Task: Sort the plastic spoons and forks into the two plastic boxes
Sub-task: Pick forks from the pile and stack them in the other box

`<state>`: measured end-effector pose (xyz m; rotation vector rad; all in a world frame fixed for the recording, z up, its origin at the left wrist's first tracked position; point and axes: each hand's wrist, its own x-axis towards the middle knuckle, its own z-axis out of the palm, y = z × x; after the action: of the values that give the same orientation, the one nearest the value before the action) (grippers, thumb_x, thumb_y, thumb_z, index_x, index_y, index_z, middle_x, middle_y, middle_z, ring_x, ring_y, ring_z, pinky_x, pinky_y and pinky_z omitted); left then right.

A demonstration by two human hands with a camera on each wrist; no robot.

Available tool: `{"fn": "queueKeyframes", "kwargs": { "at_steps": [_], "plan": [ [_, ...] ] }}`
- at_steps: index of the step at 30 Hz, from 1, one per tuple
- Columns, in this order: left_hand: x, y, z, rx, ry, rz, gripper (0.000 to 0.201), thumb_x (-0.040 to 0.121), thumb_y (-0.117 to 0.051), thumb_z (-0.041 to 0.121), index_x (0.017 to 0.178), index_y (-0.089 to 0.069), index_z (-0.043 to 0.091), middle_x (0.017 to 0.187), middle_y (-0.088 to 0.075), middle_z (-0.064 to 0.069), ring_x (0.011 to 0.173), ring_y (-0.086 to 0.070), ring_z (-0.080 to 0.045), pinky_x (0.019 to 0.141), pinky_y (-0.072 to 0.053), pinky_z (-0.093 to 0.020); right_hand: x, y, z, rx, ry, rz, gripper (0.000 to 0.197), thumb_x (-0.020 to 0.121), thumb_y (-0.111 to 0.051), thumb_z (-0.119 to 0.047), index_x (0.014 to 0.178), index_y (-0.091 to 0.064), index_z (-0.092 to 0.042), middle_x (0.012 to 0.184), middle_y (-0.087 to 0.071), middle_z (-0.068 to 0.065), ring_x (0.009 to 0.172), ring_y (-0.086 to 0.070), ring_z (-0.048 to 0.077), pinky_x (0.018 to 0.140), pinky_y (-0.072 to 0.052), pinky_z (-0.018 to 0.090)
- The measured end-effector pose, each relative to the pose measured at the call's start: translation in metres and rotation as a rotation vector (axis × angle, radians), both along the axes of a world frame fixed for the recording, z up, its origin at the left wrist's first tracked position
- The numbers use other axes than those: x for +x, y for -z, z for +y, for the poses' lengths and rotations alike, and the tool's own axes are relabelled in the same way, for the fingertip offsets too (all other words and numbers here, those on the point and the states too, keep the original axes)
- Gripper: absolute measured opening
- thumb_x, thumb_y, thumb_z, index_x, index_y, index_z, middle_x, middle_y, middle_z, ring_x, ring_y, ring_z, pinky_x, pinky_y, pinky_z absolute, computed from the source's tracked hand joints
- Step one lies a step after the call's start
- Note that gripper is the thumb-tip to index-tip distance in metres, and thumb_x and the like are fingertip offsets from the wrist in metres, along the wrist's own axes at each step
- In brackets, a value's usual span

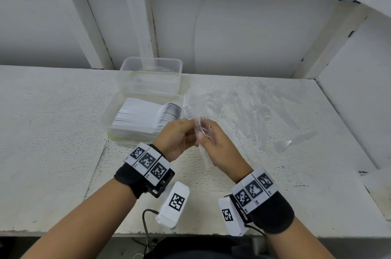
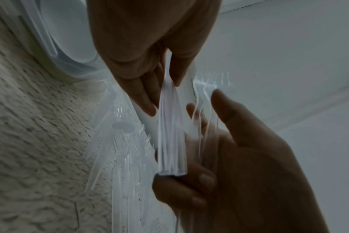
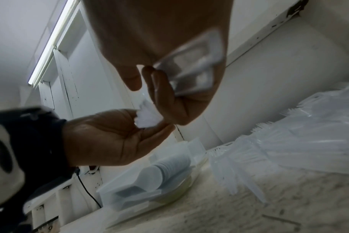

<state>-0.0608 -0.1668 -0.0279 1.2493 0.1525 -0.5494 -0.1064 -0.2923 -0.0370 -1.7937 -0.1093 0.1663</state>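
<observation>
Head view: both hands' fingers (image 1: 186, 125) pinch slim, clear, glossy plastic forks (image 1: 204, 132).

The forks (image 1: 243, 108) are clear, shiny plastic, the boxes (image 1: 151, 68) are smooth see-through plastic, and the white tabletop (image 1: 53, 121) looks rough and bumpy.

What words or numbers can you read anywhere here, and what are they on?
No word, brand or number can be read.
Left wristband: black-and-white square code patterns, plus tiny marks too small to read.
Right wristband: the same, tiny marks unreadable.
Two white blocks under the wrists: one square code pattern each, no letters.
Boxes, clear cutlery, table: no writing visible.
</observation>
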Motion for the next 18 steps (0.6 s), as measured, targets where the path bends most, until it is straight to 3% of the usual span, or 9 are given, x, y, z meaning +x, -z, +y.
{"fn": "queueKeyframes", "kwargs": {
  "at_steps": [2,4,6,9,12,14,18],
  "plan": [
    [0.0,0.0,0.001,-0.027,-0.064,0.023,0.018,0.095,-0.049,0.012,0.09,-0.061,0.0,0.08,-0.07,-0.009,0.064,-0.068,-0.016,0.057,-0.055,-0.022,-0.003,-0.005,-0.001,0.007,0.035,0.032,0.023,0.097,-0.046,-0.027,0.115,-0.034,-0.034,0.095,-0.054,-0.007,0.077,-0.057,-0.005,0.074,-0.044,0.018],
    [0.0,-0.001,0.002,-0.072,-0.102,0.032,0.018,0.095,-0.048,0.013,0.094,-0.06,0.001,0.08,-0.072,-0.007,0.069,-0.07,-0.015,0.06,-0.057,-0.024,-0.006,-0.011,-0.005,0.017,0.083,0.022,0.017,0.098,-0.04,-0.027,0.112,-0.031,-0.028,0.079,-0.05,-0.007,0.051,-0.05,-0.006,0.055,-0.037,0.013],
    [-0.003,-0.003,0.002,-0.092,-0.102,0.029,0.017,0.095,-0.049,0.013,0.098,-0.059,0.0,0.081,-0.073,-0.008,0.072,-0.071,-0.015,0.064,-0.059,-0.027,-0.005,-0.015,-0.008,-0.001,0.128,-0.021,0.012,0.099,-0.038,-0.021,0.109,-0.032,-0.025,0.071,-0.046,-0.008,0.042,-0.045,-0.005,0.047,-0.036,0.01],
    [-0.01,-0.006,-0.002,-0.089,-0.087,0.025,0.015,0.094,-0.051,0.012,0.098,-0.059,0.0,0.082,-0.073,-0.008,0.075,-0.071,-0.016,0.067,-0.059,-0.028,0.001,-0.018,-0.01,-0.022,0.164,-0.049,0.014,0.099,-0.038,-0.021,0.111,-0.033,-0.026,0.077,-0.043,-0.008,0.047,-0.042,-0.005,0.049,-0.036,0.009],
    [-0.014,-0.007,-0.007,-0.103,-0.098,0.025,0.013,0.093,-0.053,0.012,0.095,-0.06,0.001,0.085,-0.073,-0.009,0.075,-0.071,-0.015,0.068,-0.059,-0.029,0.009,-0.016,-0.007,-0.07,0.214,-0.094,0.021,0.101,-0.034,-0.024,0.121,-0.04,-0.025,0.101,-0.047,-0.005,0.071,-0.047,-0.007,0.062,-0.04,0.007],
    [-0.017,-0.008,-0.01,-0.109,-0.091,0.016,0.011,0.092,-0.054,0.011,0.09,-0.062,0.004,0.085,-0.072,-0.009,0.075,-0.071,-0.015,0.071,-0.058,-0.03,0.013,-0.015,-0.006,-0.16,0.268,-0.145,0.025,0.101,-0.034,-0.02,0.122,-0.048,-0.021,0.113,-0.049,0.001,0.084,-0.047,-0.006,0.068,-0.037,-0.001],
    [-0.021,-0.012,-0.012,-0.133,-0.067,-0.023,0.018,0.093,-0.052,0.01,0.08,-0.064,0.006,0.08,-0.073,-0.006,0.071,-0.07,-0.013,0.061,-0.057,-0.024,0.016,-0.012,0.0,-0.271,0.316,-0.192,0.024,0.097,-0.044,-0.017,0.115,-0.06,-0.018,0.104,-0.051,0.0,0.087,-0.05,0.002,0.07,-0.037,-0.001]
  ]
}}
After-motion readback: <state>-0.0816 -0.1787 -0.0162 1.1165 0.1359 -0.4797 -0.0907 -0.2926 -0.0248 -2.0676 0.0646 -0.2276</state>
